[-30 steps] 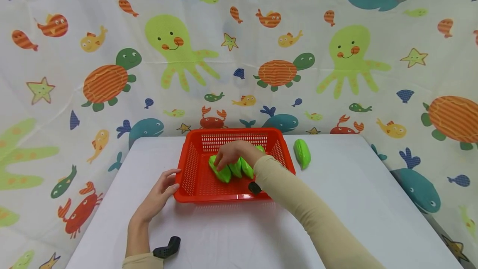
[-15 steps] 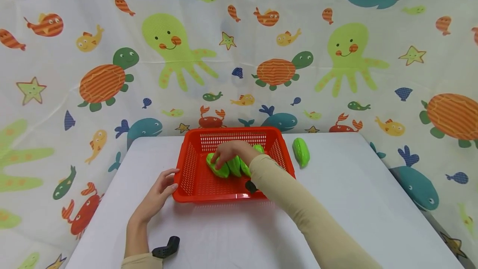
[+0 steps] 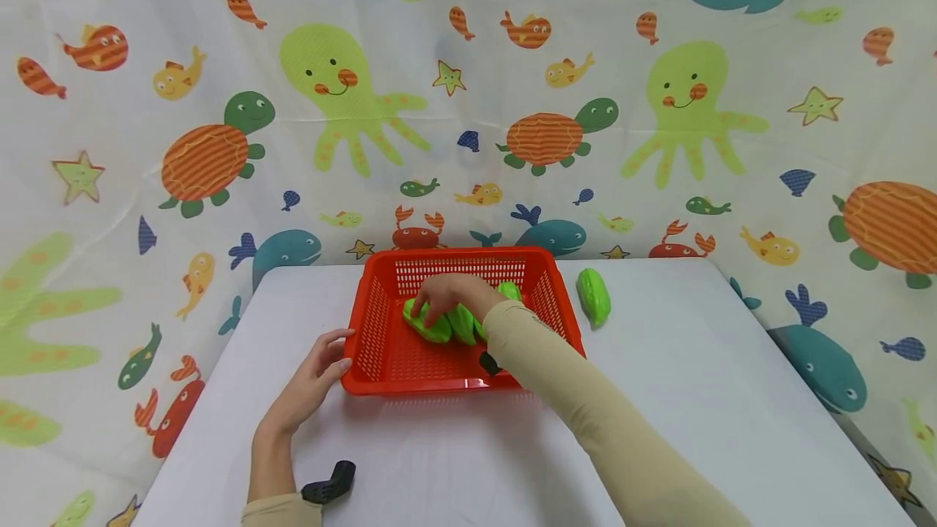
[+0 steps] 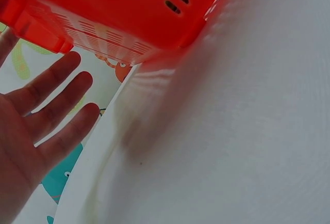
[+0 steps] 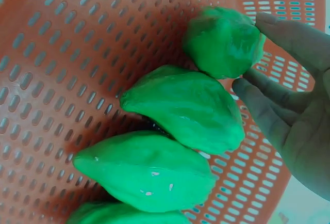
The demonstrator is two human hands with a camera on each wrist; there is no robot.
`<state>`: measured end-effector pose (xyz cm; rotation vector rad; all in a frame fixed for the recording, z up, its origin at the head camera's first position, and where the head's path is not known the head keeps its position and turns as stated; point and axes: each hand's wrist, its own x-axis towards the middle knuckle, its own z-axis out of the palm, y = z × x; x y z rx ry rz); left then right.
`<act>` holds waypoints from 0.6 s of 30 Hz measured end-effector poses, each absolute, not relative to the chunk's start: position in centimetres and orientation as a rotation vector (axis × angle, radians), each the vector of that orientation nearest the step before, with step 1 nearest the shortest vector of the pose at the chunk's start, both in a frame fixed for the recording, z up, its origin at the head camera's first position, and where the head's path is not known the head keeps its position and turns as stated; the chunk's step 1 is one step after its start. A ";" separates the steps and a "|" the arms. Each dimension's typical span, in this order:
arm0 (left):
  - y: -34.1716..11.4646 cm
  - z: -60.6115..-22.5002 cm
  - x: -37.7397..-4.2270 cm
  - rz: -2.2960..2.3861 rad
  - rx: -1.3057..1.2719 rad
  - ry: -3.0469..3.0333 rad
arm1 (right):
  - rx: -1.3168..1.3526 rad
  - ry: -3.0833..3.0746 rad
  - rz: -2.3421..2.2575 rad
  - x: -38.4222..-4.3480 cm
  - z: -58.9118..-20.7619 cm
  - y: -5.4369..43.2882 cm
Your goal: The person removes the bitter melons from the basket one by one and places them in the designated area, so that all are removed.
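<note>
A red perforated basket (image 3: 424, 385) stands on the white table, with several bright green, ridged, pointed fruits lying inside. My right hand (image 3: 450, 294) reaches in from the right and holds the leftmost green fruit (image 3: 432, 332). In the right wrist view, thumb and fingers pinch one end of that fruit (image 5: 223, 43); beside it lie another fruit (image 5: 185, 108) and a third (image 5: 149, 172), the rest partly cut off. My left hand (image 3: 315, 368) touches the basket's left side with thumb and fingertips. Its fingers look spread and nearly straight in the left wrist view.
One more green fruit (image 3: 594, 298) lies on the white table (image 3: 681, 372) to the right of the basket. Behind stands a curtain (image 3: 439, 210) printed with sea animals. A black wrist camera (image 3: 329, 484) sits at my left cuff.
My right hand and the leftmost fruit have shifted slightly left and away within the basket, the fruit's near end moving up. The left hand stays at the basket's side.
</note>
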<state>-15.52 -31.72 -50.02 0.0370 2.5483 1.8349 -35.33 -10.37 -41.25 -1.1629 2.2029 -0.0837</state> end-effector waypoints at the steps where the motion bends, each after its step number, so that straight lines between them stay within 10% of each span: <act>1: -31.7 -50.0 -15.5 1.836 0.036 2.546 | -1.161 2.208 -0.088 -35.3 -41.3 -10.5; 18: -32.1 -50.3 -15.9 1.860 0.064 2.533 | -1.166 2.321 -0.234 -35.4 -42.6 -11.2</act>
